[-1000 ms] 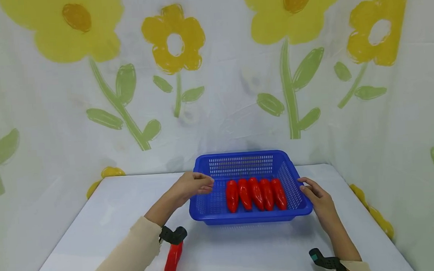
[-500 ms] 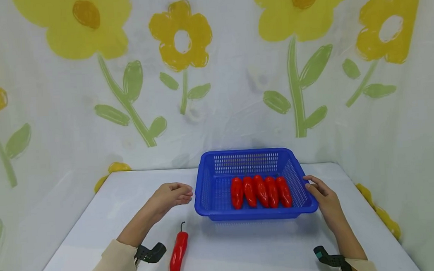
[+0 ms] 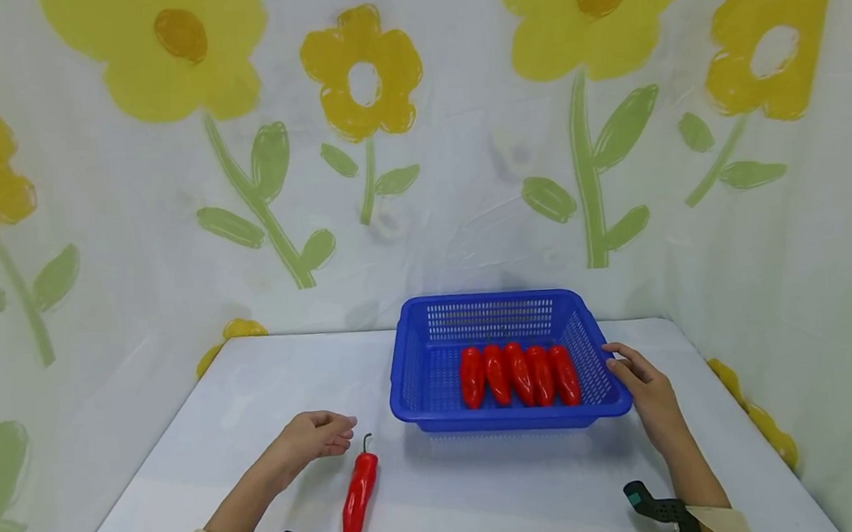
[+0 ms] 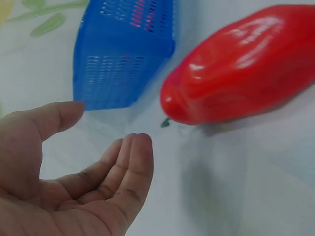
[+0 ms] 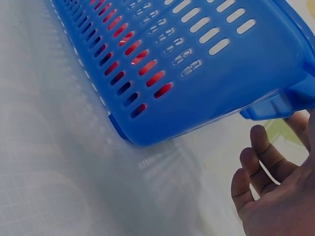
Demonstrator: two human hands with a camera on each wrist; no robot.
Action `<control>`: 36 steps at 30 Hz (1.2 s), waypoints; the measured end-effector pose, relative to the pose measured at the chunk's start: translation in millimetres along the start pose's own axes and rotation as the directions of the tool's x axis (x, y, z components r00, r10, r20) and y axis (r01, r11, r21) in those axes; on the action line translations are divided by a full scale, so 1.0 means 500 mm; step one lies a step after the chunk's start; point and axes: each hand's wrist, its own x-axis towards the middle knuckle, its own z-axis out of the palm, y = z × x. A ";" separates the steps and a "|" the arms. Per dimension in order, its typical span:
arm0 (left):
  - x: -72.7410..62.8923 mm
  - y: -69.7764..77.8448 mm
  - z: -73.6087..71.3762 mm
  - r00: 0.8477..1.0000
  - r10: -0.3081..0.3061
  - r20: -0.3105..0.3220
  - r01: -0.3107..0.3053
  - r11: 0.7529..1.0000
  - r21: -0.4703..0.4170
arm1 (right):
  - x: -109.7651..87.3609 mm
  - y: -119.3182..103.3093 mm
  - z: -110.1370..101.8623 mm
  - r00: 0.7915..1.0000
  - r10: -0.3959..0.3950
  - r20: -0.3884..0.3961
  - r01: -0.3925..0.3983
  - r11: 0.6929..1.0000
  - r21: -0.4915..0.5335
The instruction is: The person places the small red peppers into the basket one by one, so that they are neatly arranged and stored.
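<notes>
A blue plastic basket (image 3: 504, 417) with slotted walls stands at the back of the table, several red chili peppers (image 3: 518, 374) side by side inside. My right hand (image 3: 646, 387) is at its right rim, thumb and forefinger pinching the edge; in the right wrist view its other fingers (image 5: 268, 152) curl loosely below the rim. One loose red chili pepper (image 3: 359, 498) lies left of the basket, its dark stem pointing away from me. Just left of that stem hovers my left hand (image 3: 308, 440), holding nothing, with thumb and fingers apart in the left wrist view.
The white table (image 3: 499, 497) extends in front of the basket and to both sides. A white cloth (image 3: 459, 215) with yellow flowers hangs behind and at the sides. Each wrist wears a black camera strap (image 3: 664, 512).
My left hand has moved from above the basket's left side, back and left, down to near the loose chili pepper. My right hand stays at the basket's rim.
</notes>
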 end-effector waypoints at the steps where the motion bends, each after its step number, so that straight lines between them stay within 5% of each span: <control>1: -0.001 -0.003 0.003 1.000 -0.004 -0.004 0.004 1.000 0.022 | 0.000 -0.001 -0.001 1.000 -0.001 -0.002 0.001 1.000 0.000; 14: -0.039 -0.038 0.033 0.996 -0.061 0.057 0.054 0.992 0.112 | 0.003 0.001 -0.001 1.000 0.014 -0.001 -0.014 1.000 -0.009; 22: -0.054 -0.030 0.049 0.998 -0.070 0.007 0.067 0.976 0.209 | 0.003 0.004 -0.003 1.000 0.006 -0.004 -0.006 1.000 -0.002; 36: -0.042 -0.035 0.015 0.995 -0.050 0.084 0.055 0.996 -0.066 | 0.002 0.004 -0.002 1.000 -0.002 -0.009 0.002 1.000 -0.010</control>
